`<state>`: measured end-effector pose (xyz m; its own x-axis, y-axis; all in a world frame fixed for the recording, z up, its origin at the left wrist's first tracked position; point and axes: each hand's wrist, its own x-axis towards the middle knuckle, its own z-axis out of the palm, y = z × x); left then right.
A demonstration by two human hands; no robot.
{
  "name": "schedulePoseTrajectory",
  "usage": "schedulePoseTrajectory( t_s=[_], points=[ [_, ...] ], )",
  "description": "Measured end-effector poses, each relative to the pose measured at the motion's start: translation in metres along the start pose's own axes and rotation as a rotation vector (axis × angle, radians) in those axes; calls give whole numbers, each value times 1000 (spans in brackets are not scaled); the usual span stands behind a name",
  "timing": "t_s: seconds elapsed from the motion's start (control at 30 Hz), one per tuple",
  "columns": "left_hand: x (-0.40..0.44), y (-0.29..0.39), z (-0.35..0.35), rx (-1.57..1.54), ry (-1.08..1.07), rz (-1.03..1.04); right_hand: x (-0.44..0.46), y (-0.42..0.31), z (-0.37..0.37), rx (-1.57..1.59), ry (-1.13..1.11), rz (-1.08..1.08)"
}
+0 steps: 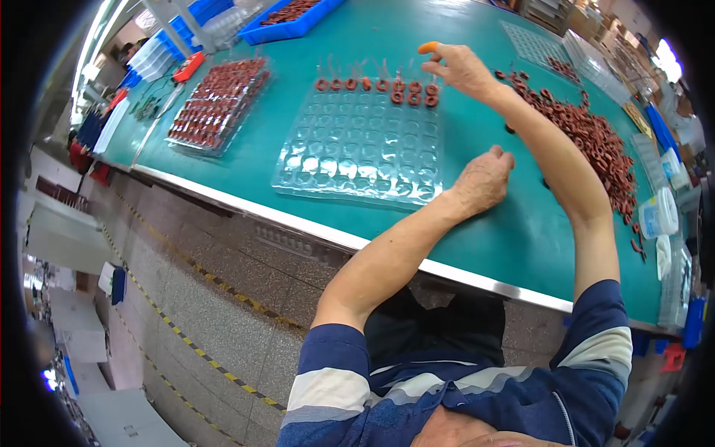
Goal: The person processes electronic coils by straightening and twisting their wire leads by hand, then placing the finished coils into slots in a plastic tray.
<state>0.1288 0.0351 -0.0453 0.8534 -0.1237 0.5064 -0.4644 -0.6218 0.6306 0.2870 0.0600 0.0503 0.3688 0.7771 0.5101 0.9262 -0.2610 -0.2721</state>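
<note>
A clear plastic tray (357,149) with round pockets lies on the green table, holding reddish-brown rings (413,97) with upright wire ends along its far edge. My right hand (465,73) is raised just past the tray's far right corner. An orange cover is on one fingertip, and a gap shows between finger and thumb, with nothing visible in it. Near the tray's right side, my left hand (484,181) is curled with its fingertips together; what they hold, if anything, is too small to tell. To the right spreads a large pile of reddish-brown rings (588,134).
Filled trays (217,104) are stacked on the left, near a red box (188,67). A blue bin (290,26) of parts stands at the back. Empty clear trays (532,43) lie at the back right, and a white tub (658,214) sits at the right edge.
</note>
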Motion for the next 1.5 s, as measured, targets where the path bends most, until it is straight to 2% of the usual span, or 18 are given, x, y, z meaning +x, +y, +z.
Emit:
schedulePoseTrajectory(
  t_s=[0.2,0.23,0.4,0.47,0.53,0.6,0.63,0.73,0.77,0.87,1.0,1.13,1.17,1.23,1.3,1.4,1.43,1.5],
  points=[
    [3,6,-3,16,40,-12,-107,42,-60,-481,-552,142],
    [4,5,-2,6,62,-15,-117,42,-64,-473,-640,144],
    [10,-4,-6,-83,194,-79,-157,58,-47,-403,-317,-77],
    [13,-6,-9,-200,197,-273,-164,55,-44,-223,-250,-72],
    [13,1,-17,-395,190,-501,-165,42,-52,-246,-238,-8],
    [13,1,-20,-368,180,-494,-166,40,-58,-352,-188,0],
    [13,1,-20,-357,168,-491,-164,42,-60,-470,-238,43],
    [13,-13,-11,-160,157,-321,-157,42,-58,-757,-352,-41],
    [12,-17,-7,-159,150,-317,-156,49,-50,-822,-313,-132],
    [12,-14,-13,-210,150,-368,-154,65,-41,-740,-345,-164],
    [16,7,-27,-531,177,-578,-164,46,-49,-281,80,-88],
    [18,6,-26,-840,113,-637,-182,5,-53,-98,302,-24],
    [17,7,-26,-927,56,-597,-184,-3,-50,-24,303,-15],
    [17,8,-30,-1092,-61,-511,-185,-22,-49,-101,297,-102],
    [16,8,-32,-1127,-62,-457,-187,-33,-47,-170,283,-183],
    [17,7,-35,-1189,-45,-390,-185,-40,-48,73,300,-2],
    [18,6,-36,-1211,-38,-371,-186,-45,-57,237,295,138],
    [19,6,-38,-1193,-5,-386,-177,-35,-71,288,325,199]
  ],
)
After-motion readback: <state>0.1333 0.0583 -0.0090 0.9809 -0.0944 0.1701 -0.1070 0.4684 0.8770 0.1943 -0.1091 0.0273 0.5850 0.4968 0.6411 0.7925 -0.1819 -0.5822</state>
